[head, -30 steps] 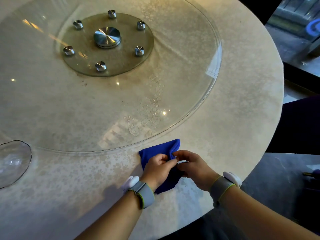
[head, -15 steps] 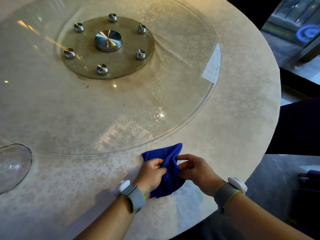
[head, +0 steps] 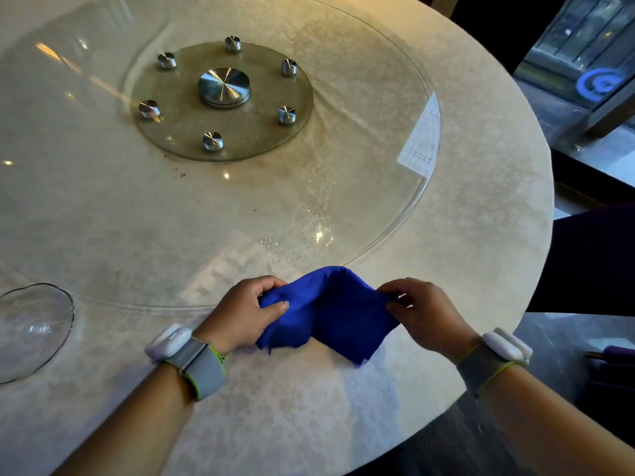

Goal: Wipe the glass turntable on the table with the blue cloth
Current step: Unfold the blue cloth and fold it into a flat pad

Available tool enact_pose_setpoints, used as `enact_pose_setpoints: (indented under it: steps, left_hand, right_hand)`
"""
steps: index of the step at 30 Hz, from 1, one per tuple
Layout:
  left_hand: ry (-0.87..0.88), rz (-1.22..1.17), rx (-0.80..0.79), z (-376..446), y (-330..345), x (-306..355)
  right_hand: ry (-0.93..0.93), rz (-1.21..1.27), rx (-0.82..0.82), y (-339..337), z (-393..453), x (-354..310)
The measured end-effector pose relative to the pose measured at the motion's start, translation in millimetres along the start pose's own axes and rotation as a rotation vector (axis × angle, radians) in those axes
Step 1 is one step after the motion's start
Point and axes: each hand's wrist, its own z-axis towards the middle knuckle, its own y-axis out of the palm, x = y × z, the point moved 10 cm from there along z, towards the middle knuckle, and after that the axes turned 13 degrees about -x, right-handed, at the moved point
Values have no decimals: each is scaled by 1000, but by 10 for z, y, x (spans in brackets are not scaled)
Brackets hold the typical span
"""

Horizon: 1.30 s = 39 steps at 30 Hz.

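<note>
A large clear glass turntable (head: 360,108) covers most of the round stone table (head: 488,207), with a metal hub (head: 224,86) and several metal studs near its middle. Water drops and smears sit on its near right part. The blue cloth (head: 330,310) is stretched between both hands just in front of the turntable's near rim, over the table. My left hand (head: 242,312) pinches its left edge and my right hand (head: 421,309) pinches its right edge. The cloth's lower corners hang down to the table.
A clear glass dish (head: 34,328) lies on the table at the near left. The table edge curves round on the right, with dark floor and a dark purple seat (head: 591,259) beyond it. Both wrists wear grey bands with white devices.
My hands have moved apart and pulled the bunched cloth open between them. The cloth has lifted and now spans wider than before.
</note>
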Motion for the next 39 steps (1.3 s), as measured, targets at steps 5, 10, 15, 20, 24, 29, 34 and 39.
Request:
enact_pose_setpoints:
  steps: [5, 10, 15, 20, 24, 29, 34, 39]
  left_hand:
    - [35, 126, 96, -234, -435, 21]
    - [89, 149, 128, -351, -746, 37]
    - [125, 257, 99, -353, -896, 86]
    - [137, 251, 110, -252, -1041, 93]
    - [115, 247, 128, -51, -1182, 82]
    - [2, 263, 140, 340, -1357, -55]
    - [-98, 345, 172, 738, -1480, -180]
    - [-130, 471, 253, 994, -1423, -178]
  right_hand:
    - [-44, -54, 139, -278, -63, -121]
    - [-6, -26, 228, -329, -118, -148]
    - [-22, -35, 283, -386, -133, -271]
    - [-26, -59, 272, -418, -37, -353]
    - [-30, -37, 263, -490, 165, -370]
    - [14, 13, 220, -546, 599, -312]
    - [46, 41, 209, -578, 1058, -232]
    - [101, -3, 169, -571, 1449, -111]
